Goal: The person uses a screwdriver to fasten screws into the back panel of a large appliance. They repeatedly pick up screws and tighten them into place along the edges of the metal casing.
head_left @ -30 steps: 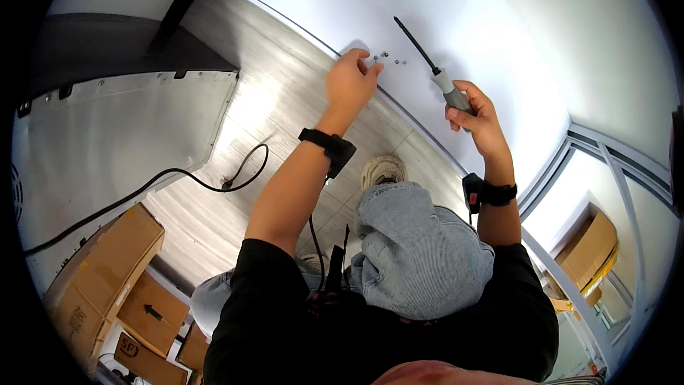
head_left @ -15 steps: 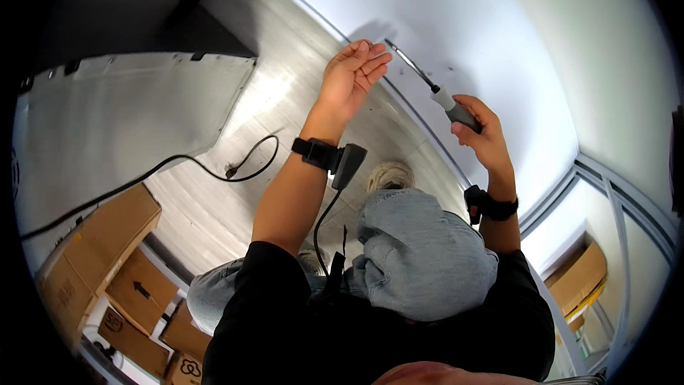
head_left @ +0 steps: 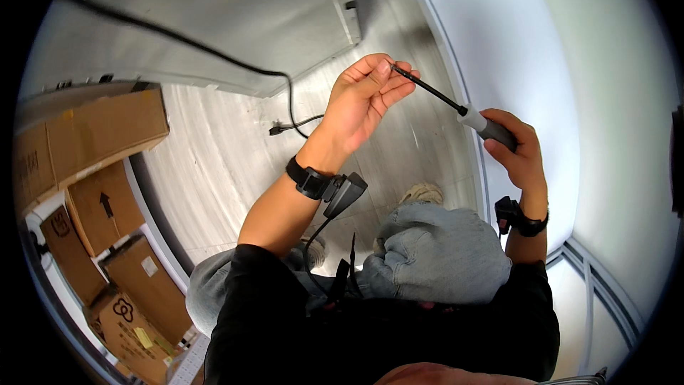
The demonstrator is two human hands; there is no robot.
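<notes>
My right hand [head_left: 514, 144] is wrapped around the grey handle of a screwdriver [head_left: 436, 93], whose long dark shaft points up and to the left. At the tip of that shaft is my left hand [head_left: 360, 103], palm partly turned up. Its thumb and index finger are pinched together right at the tip, the other fingers loosely curled beside the shaft. Anything small between those fingertips is too tiny to make out.
A white panel [head_left: 524, 85] rises to the right of my hands. A large grey metal cabinet [head_left: 214, 7] stands at the upper left, crossed by a black cable [head_left: 192, 50]. Cardboard boxes [head_left: 107, 128] fill the lower left; pale floorboards [head_left: 228, 142] lie beneath me.
The screwdriver's tip, formerly a little apart from my left fingers, now meets them. My view has turned, so the cabinet and boxes appear shifted and the panel sits farther right.
</notes>
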